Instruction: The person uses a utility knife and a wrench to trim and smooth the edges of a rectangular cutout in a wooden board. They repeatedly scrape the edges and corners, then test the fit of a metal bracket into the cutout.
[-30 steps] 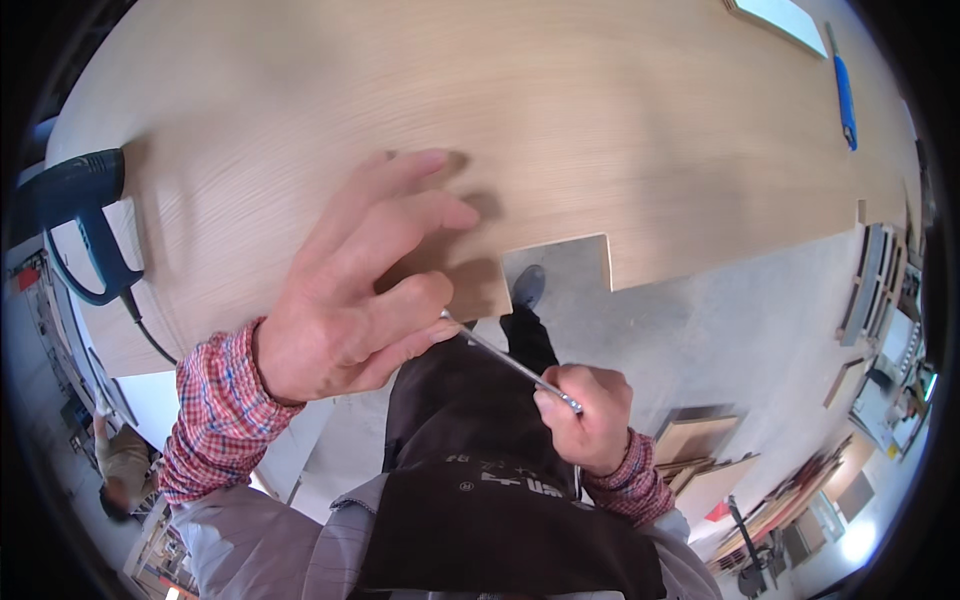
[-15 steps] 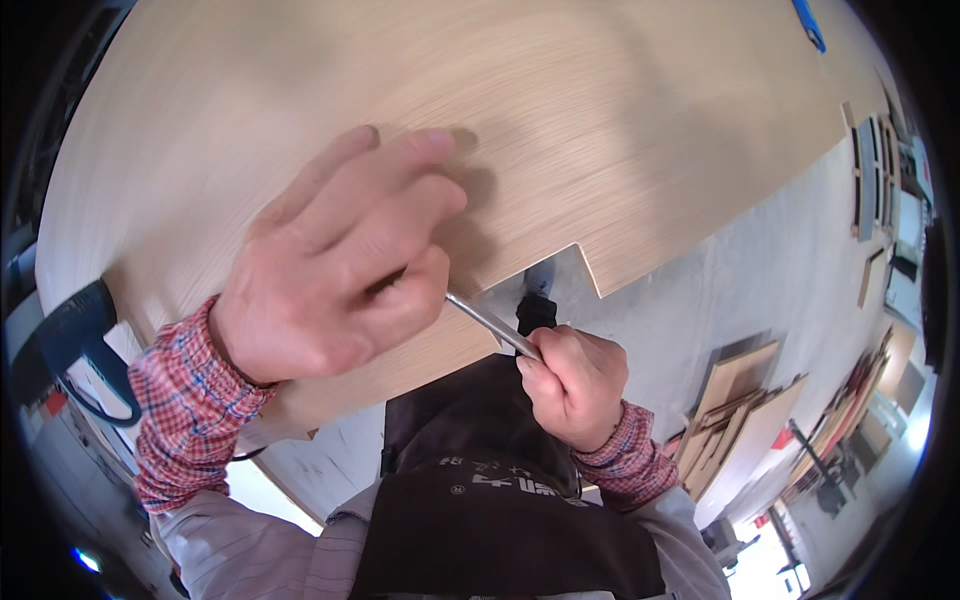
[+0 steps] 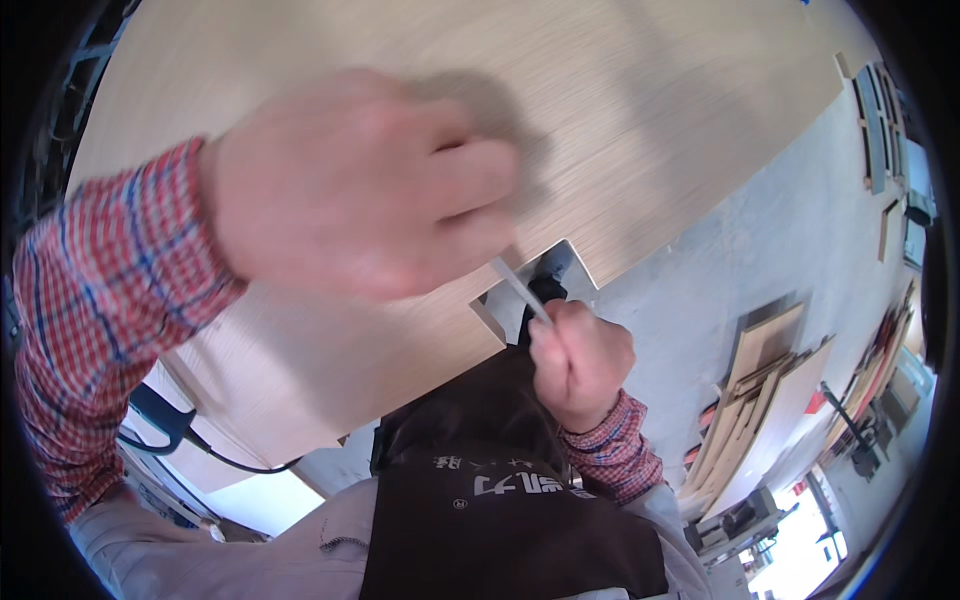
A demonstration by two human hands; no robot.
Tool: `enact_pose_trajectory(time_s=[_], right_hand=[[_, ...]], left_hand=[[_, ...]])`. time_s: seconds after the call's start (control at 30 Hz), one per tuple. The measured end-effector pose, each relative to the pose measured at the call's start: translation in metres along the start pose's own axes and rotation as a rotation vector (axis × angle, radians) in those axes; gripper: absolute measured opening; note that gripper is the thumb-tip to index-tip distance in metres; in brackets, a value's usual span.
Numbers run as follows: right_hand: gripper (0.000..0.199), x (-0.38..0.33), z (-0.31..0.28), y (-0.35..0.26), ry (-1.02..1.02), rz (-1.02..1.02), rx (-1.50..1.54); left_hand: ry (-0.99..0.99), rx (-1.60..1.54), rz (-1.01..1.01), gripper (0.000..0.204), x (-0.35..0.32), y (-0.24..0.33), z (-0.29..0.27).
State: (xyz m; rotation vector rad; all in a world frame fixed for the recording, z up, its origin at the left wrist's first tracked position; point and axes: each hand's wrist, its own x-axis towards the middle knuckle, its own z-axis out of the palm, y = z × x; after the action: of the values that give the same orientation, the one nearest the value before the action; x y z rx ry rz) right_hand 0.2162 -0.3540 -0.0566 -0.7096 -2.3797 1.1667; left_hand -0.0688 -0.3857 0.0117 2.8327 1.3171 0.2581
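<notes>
Presently: right hand [image 3: 580, 360] fisted around thin blade [image 3: 520, 288], long axis slanting up-left into panel [image 3: 650, 130] notch [image 3: 545, 275]; left hand [image 3: 350, 195] blurred, fingers curled over panel, grip unclear.

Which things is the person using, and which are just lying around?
Using:
left hand, flat on the board
right hand, gripping a thin tool at the board's notch

Lying around:
black cable under the board
stacked planks on the floor
</notes>
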Motion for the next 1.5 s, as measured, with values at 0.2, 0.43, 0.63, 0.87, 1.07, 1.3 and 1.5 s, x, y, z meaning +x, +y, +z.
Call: enact_pose_trajectory(time_s=[0.2, 0.43, 0.63, 0.87, 1.07, 1.3, 1.5], right_hand=[[0.015, -0.007, 0.001, -0.015, -0.048, 0.029, -0.049], [0.014, -0.001, 0.007, -0.012, 0.157, 0.288, -0.05], [0.015, -0.005, 0.011, -0.004, 0.115, 0.228, 0.06], [0.011, -0.011, 0.007, -0.02, 0.023, 0.304, 0.214], [0.016, -0.003, 0.0, -0.01, -0.12, 0.578, 0.788], [0.031, 0.0, 0.016, 0.003, -0.125, 0.745, 1.487], [0.038, 0.003, 0.026, 0.004, -0.169, 0.753, 1.592]], left_hand=[[-0.027, -0.014, 0.047, 0.022, -0.001, 0.001, 0.001], [0.064, 0.011, 0.171, 0.02, 0.036, -0.034, 0.015], [-0.024, 0.001, 0.17, 0.019, 0.037, -0.032, -0.001], [-0.124, -0.073, 0.109, 0.02, 0.025, -0.02, 0.0], [-0.093, 0.029, 0.233, 0.021, 0.049, -0.037, -0.006], [-0.071, -0.057, -0.116, 0.03, 0.044, -0.026, -0.017], [-0.152, -0.689, -0.9, 0.043, 0.037, 0.005, -0.02]])
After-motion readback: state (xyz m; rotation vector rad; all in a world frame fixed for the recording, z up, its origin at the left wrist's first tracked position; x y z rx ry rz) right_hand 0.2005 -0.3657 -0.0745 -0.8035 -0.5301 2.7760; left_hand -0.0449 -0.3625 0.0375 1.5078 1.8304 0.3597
